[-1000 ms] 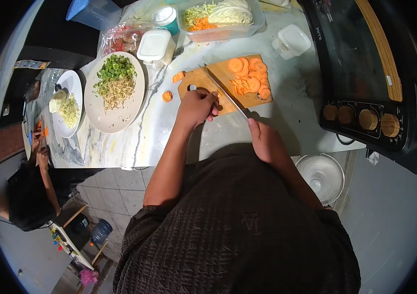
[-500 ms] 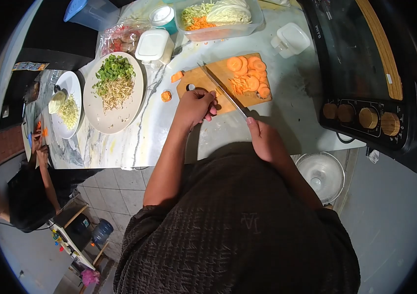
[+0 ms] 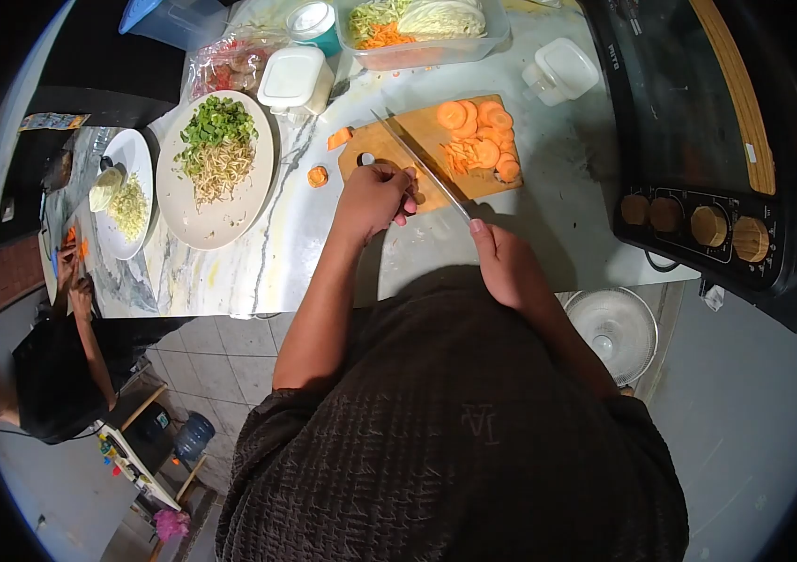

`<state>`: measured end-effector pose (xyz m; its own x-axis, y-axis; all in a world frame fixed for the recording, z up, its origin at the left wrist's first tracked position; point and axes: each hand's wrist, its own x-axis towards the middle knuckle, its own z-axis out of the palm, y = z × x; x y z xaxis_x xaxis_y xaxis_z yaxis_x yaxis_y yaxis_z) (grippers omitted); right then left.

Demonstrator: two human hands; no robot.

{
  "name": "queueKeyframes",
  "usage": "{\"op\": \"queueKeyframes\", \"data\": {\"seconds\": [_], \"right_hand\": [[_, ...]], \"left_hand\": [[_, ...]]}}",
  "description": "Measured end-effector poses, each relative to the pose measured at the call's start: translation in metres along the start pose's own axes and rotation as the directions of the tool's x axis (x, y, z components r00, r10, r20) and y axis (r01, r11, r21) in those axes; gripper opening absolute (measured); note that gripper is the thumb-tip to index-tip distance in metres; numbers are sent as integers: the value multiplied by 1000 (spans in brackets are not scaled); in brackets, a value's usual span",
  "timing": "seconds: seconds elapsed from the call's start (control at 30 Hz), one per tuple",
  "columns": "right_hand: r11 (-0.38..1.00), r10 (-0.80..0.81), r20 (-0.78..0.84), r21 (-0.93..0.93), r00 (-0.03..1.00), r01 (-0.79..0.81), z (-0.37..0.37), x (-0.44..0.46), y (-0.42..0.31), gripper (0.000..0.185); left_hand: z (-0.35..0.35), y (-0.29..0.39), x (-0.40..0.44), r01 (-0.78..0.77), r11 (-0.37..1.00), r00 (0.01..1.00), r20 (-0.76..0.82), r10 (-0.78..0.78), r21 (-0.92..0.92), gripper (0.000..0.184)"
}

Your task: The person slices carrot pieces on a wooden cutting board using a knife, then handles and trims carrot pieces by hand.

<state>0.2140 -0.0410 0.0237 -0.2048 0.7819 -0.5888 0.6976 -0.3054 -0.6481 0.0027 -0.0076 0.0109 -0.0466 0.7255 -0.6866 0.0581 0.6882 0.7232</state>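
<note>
While the knife (image 3: 428, 169) is gripped by the right hand (image 3: 508, 267), its blade is slanted up and leftward across the cutting board (image 3: 426, 126), the tip seen past the board's far edge. The handle is wrapped by the right fingers, thumb laid along the top. Whether the edge is pressed on the wood cannot be told.

To the left of the blade, just beside it, the left hand (image 3: 375, 199) is held over the near part of the board, knuckles up, fingers curled. A small orange bit is glimpsed at those fingertips; whether it is pinched or merely lies beneath cannot be told.

On the far side of the blade from the left fingers, carrot slices (image 3: 484, 140) are heaped at the board's right end, well apart from both hands. Carrot strips (image 3: 458, 155) are gathered against the slices, nearer the blade.

Left of the board, two carrot chunks (image 3: 318, 176) are seen on the table (image 3: 309, 245). Farther left, chopped greens (image 3: 216, 125) and bean sprouts (image 3: 222, 169) are borne by a round plate (image 3: 200, 225).
</note>
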Motion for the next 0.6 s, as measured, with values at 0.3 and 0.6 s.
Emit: {"op": "queueKeyframes", "data": {"seconds": [0.3, 0.6], "right_hand": [[997, 5, -13, -83, 1000, -6, 1, -1, -5, 53], [972, -14, -78, -233, 997, -5, 6, 1, -6, 51]], "left_hand": [[0, 4, -2, 13, 1000, 1000, -1, -13, 10, 33], [1, 6, -2, 33, 999, 999, 0, -33, -3, 32]]}}
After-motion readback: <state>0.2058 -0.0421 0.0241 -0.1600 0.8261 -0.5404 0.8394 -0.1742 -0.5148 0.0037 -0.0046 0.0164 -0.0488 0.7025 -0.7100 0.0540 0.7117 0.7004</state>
